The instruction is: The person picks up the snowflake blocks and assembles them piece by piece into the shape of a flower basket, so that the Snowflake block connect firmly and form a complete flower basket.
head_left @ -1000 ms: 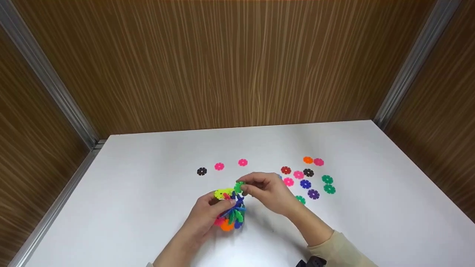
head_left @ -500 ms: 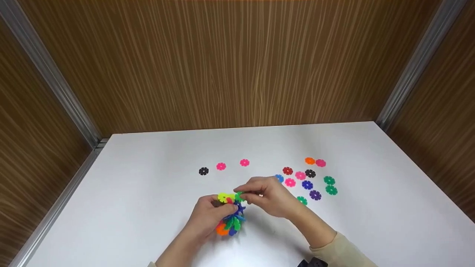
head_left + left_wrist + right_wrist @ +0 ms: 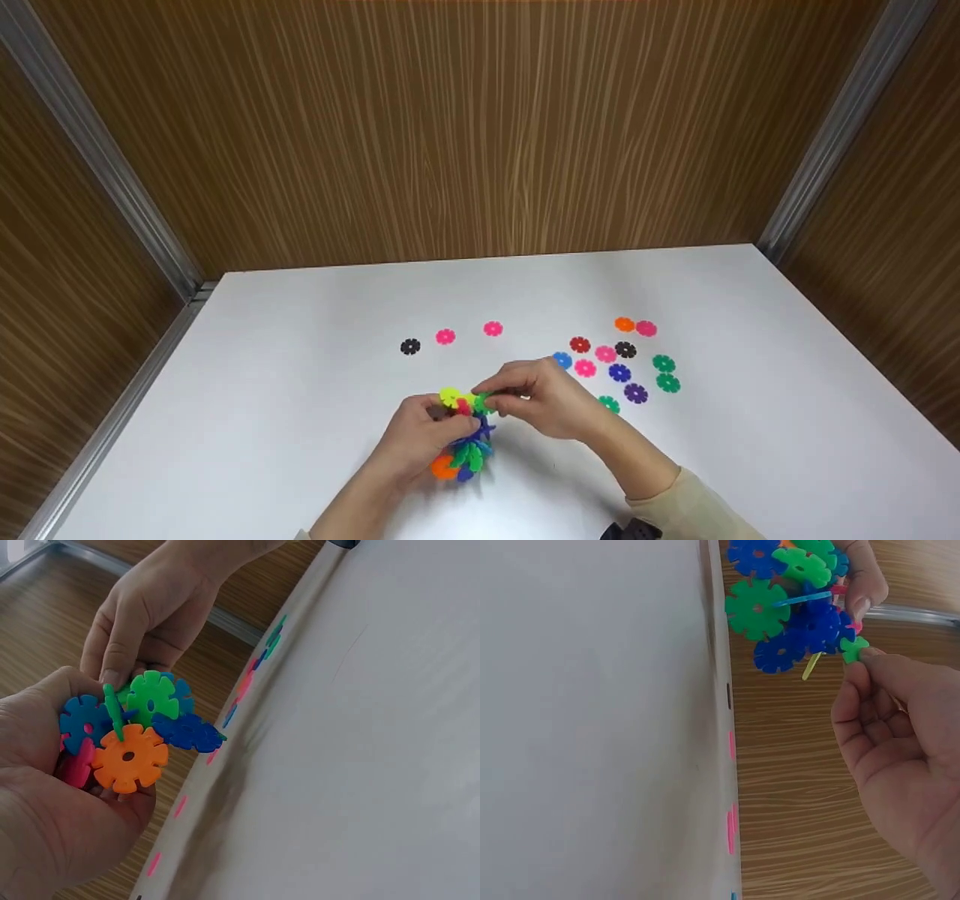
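Note:
My left hand (image 3: 421, 439) grips a cluster of interlocked plastic snowflake discs, with the thumb across its top. Blue, green, pink, yellow and orange pieces make it up; an orange disc (image 3: 130, 758) faces the left wrist camera, and a darker green disc (image 3: 757, 609) shows in the right wrist view. Thumb and forefinger of my right hand (image 3: 547, 397) pinch a light green snowflake disc (image 3: 853, 649) at the edge of the cluster, beside a yellow disc (image 3: 450, 397). The pinching fingertips hide part of that green piece.
Loose snowflake discs lie flat on the white table (image 3: 300, 360). A black disc (image 3: 410, 346) and two pink ones are beyond the hands; several more colours, including a purple disc (image 3: 636, 393), are scattered to the right. A wood-grain panel (image 3: 480, 135) stands behind.
My right hand has moved slightly down with the light green disc, bringing it against the cluster's upper edge. The cluster has tilted a little in my left hand, its orange disc now lower.

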A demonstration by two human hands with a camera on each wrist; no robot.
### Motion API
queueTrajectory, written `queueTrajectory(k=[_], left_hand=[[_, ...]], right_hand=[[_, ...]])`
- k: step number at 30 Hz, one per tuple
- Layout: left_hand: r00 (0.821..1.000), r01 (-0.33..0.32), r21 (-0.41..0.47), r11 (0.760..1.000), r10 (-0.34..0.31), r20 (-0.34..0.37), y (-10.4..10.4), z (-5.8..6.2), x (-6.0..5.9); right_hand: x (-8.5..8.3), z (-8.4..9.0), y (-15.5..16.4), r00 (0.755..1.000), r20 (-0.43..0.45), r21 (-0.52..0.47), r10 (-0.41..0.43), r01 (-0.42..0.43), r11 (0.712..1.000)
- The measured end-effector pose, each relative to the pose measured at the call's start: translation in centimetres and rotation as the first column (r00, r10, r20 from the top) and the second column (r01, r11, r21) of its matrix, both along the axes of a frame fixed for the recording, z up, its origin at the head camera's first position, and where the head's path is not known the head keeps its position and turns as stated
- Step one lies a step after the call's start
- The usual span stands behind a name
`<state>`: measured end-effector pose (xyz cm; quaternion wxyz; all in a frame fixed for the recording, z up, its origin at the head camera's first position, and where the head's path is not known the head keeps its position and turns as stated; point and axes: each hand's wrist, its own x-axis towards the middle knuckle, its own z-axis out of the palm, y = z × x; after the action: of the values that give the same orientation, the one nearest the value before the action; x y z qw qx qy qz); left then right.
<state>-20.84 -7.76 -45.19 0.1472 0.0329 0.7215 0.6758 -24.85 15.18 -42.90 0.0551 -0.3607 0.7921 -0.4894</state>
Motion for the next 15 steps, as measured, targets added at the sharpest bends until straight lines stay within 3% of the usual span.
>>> queueTrajectory(k=[6,15], left_hand=[[0.999,0.016,0.057,0.998,-0.018,0.043,-0.02,0.14,-0.19],[0.991,-0.084,0.102,0.991,0.073,0.109,0.45,-0.13,-0.34]], right_hand=[[-0.38,-0.09,0.26,1.000,-0.015,-0.018,-0.011,0.010,1.000],[-0.13,-0.18,0.10,0.999,0.023,-0.029,-0.046,0.046,0.999]])
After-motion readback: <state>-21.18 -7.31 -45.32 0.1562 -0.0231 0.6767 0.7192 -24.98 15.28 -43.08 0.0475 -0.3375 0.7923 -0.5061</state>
